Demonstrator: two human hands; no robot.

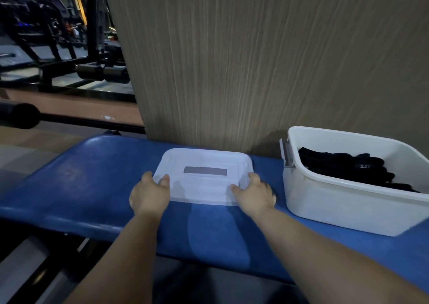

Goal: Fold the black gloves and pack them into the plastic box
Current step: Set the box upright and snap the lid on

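Note:
A white plastic box (pixel 343 201) stands at the right on a blue padded bench (pixel 81 187). Black gloves (pixel 343 170) lie piled inside it, one showing a small white logo. The box's translucent white lid (pixel 204 182), with a grey rectangular label in its middle, lies flat on the bench left of the box. My left hand (pixel 148 193) grips the lid's left edge, thumb on top. My right hand (pixel 255 193) grips its right edge the same way. A grey latch (pixel 286 155) hangs on the box's left end.
A wood-grain wall panel (pixel 255 59) rises directly behind the bench. Dark gym machines (pixel 58 43) and a black bar (pixel 21 115) stand at the far left. The bench's front edge runs just below my forearms.

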